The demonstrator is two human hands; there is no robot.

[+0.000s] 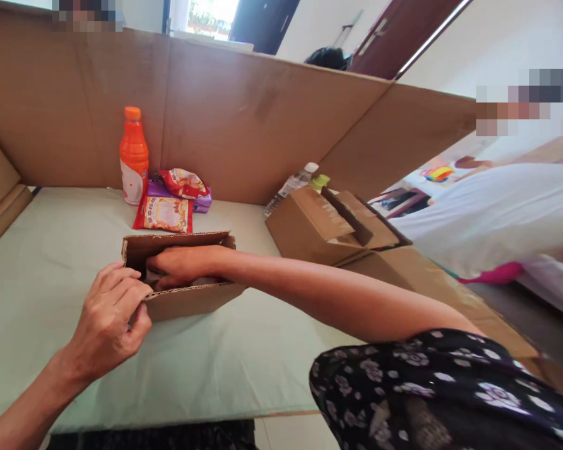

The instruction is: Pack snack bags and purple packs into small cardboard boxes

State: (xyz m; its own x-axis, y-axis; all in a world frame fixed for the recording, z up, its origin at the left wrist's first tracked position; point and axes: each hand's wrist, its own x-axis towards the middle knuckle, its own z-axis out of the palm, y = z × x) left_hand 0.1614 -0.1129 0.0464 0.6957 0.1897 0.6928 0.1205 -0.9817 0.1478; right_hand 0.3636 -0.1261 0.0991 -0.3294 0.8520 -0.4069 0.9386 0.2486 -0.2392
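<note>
An open cardboard box [192, 306] stands on the pale green cloth in front of me. My left hand [115, 309] grips its near left corner, fingers curled over the rim. My right hand [182, 265] reaches down inside the box with its fingers bent. Something pale shows by those fingertips, but the box wall hides most of it, and I cannot make out its kind. Behind the box lie two red snack bags [166, 214] and a purple packet [202, 201] partly under them. An orange-capped drink bottle [134, 156] stands upright beside them.
A tall cardboard screen [244, 119] closes off the back. To the right, a larger cardboard box [309, 225] has raised flaps, with a clear plastic bottle [291, 187] leaning behind it. More cardboard [0, 181] stands at the left edge. A person in white [507, 206] is beyond the screen.
</note>
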